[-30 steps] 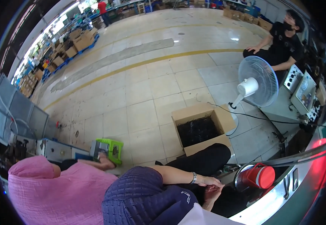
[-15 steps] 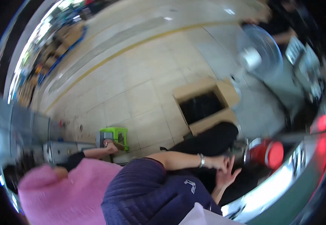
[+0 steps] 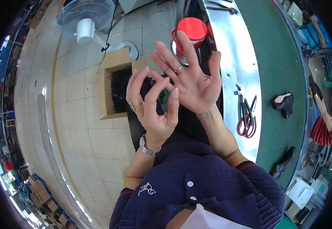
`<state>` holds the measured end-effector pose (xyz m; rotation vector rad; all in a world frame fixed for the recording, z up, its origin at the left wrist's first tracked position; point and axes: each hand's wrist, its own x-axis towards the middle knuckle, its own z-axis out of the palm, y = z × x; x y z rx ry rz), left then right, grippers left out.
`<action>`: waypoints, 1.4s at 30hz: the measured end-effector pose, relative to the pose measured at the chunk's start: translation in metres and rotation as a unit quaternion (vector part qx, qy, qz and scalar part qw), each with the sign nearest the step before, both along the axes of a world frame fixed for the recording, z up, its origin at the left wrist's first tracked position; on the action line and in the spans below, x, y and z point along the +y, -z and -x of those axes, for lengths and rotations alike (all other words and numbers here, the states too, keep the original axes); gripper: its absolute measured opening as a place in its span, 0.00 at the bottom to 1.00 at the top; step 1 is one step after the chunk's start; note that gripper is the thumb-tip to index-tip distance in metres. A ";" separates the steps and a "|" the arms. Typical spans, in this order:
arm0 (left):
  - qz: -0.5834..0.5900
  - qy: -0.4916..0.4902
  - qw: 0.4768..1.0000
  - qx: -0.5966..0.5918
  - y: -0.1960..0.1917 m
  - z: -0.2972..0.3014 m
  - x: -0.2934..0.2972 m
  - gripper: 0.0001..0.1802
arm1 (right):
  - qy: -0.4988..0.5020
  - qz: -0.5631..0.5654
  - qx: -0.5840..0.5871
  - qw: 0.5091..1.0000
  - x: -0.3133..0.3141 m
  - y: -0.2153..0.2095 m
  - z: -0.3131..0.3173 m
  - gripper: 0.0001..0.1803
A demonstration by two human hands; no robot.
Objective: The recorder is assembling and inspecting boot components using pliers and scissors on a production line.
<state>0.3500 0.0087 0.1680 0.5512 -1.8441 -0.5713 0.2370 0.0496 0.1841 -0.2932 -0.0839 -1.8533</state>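
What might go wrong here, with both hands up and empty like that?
Both hands, left hand and right hand, are raised open and hold nothing. Reaching right without looking, the right hand might catch the red-handled pliers on the metal strip. A wide sweep might also knock the red-lidded container near the bench edge.

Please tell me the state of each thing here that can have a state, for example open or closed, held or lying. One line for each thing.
Left hand: raised, open, empty, a ring on one finger, a metal watch on its wrist.
Right hand: raised, fingers spread, empty.
Brown cardboard box: open, dark material inside.
Red-handled pliers: lying on the metal worktop, not held.
White standing fan: upright on the floor; running or not, cannot tell.
Red round container: lid on.
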 end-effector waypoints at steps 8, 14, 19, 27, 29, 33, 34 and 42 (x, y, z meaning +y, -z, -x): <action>0.061 0.013 0.992 -0.113 -0.017 0.000 0.014 0.16 | -0.015 0.018 -0.018 1.000 0.013 0.000 -0.008 0.48; 0.076 0.047 0.986 -0.138 -0.020 0.000 0.014 0.13 | -0.022 0.039 -0.037 0.998 0.016 0.001 -0.007 0.50; 0.034 0.049 0.991 -0.121 -0.020 0.005 0.020 0.10 | -0.023 0.037 -0.033 0.999 0.016 0.001 -0.008 0.50; 0.027 0.069 0.989 -0.131 -0.019 0.007 0.021 0.11 | -0.029 0.053 -0.068 0.996 0.018 0.006 -0.007 0.50; -0.028 0.058 0.993 -0.101 -0.018 0.009 0.023 0.10 | -0.026 0.055 -0.055 0.997 0.018 0.007 -0.007 0.50; 0.019 0.069 0.987 -0.145 -0.019 0.007 0.021 0.11 | -0.021 0.049 -0.060 0.997 0.019 0.008 -0.005 0.50; 0.025 0.084 0.986 -0.142 -0.017 0.006 0.019 0.12 | -0.022 0.049 -0.061 0.997 0.019 0.008 -0.005 0.50; 0.003 0.063 0.989 -0.132 -0.018 0.008 0.020 0.09 | -0.016 0.042 -0.063 0.997 0.017 0.006 -0.006 0.49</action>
